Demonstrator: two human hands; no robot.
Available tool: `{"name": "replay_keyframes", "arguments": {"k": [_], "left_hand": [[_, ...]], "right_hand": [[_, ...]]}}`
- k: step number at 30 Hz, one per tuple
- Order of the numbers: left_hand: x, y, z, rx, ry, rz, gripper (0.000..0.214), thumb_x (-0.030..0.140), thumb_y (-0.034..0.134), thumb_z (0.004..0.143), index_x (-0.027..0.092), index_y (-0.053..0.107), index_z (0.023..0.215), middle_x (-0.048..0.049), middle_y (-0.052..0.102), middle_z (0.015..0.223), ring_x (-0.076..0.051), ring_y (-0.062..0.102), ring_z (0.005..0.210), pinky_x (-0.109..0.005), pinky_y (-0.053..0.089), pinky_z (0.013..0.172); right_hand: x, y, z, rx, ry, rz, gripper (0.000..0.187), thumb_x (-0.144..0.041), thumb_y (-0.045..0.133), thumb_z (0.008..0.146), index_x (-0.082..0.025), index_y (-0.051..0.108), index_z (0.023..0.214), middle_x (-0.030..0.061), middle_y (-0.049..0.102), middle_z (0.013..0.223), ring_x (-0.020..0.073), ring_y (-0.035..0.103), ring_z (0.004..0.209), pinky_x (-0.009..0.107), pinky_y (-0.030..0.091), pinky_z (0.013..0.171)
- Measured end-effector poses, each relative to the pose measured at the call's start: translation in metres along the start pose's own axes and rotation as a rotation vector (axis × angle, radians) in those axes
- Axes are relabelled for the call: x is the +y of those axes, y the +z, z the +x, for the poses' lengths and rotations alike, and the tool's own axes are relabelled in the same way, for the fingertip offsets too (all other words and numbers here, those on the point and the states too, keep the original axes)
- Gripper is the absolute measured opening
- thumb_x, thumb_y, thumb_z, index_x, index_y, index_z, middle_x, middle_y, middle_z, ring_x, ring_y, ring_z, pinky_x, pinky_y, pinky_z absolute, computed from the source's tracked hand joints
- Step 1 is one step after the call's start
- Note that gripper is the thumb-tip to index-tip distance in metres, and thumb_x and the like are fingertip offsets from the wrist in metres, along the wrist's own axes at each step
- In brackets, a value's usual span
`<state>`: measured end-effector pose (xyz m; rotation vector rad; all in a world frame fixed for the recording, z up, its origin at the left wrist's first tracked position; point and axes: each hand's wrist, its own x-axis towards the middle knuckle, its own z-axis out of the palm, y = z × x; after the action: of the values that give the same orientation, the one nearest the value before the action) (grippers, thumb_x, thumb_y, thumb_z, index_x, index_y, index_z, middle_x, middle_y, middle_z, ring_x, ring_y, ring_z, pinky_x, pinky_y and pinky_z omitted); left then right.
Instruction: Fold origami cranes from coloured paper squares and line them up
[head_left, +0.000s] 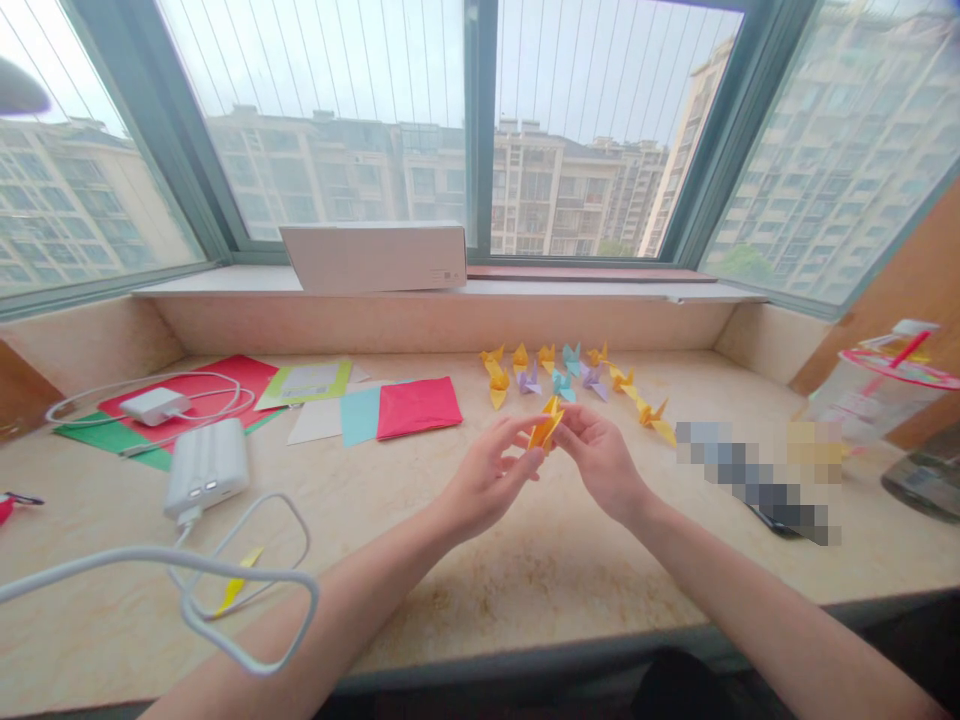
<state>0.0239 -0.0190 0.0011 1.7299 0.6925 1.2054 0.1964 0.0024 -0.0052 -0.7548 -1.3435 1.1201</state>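
A partly folded yellow origami paper [545,428] is held up between my two hands above the counter. My left hand [491,470] pinches its left and lower side with thumb and fingers. On the other side, my right hand [598,455] grips the paper's right edge between thumb and forefinger. Just beyond my hands stand several finished paper cranes in rows: yellow cranes [498,384], blue cranes [563,386] and purple cranes [593,380]. More yellow cranes [655,420] trail off to the right of my right hand.
Left of my hands lie a red paper packet [420,407], light blue paper [361,415] and red sheets [255,385]. A white power bank [208,468] and looping white cable [292,590] sit nearer. At right are a blurred-out dark object [780,500] and a plastic cup [862,395].
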Motion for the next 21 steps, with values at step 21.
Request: {"name": "replay_keyframes", "arguments": {"k": [21], "left_hand": [[0.0006, -0.0014, 0.0039, 0.219, 0.049, 0.228, 0.012, 0.028, 0.069, 0.084, 0.018, 0.066, 0.079, -0.0054, 0.058, 0.101, -0.017, 0.063, 0.090, -0.026, 0.057, 0.069]], "right_hand": [[0.0044, 0.0062, -0.0037, -0.105, -0.024, -0.051, 0.030, -0.046, 0.074, 0.081, -0.022, 0.064, 0.095, 0.0040, 0.073, 0.085, 0.0195, 0.068, 0.080, 0.035, 0.054, 0.077]]}}
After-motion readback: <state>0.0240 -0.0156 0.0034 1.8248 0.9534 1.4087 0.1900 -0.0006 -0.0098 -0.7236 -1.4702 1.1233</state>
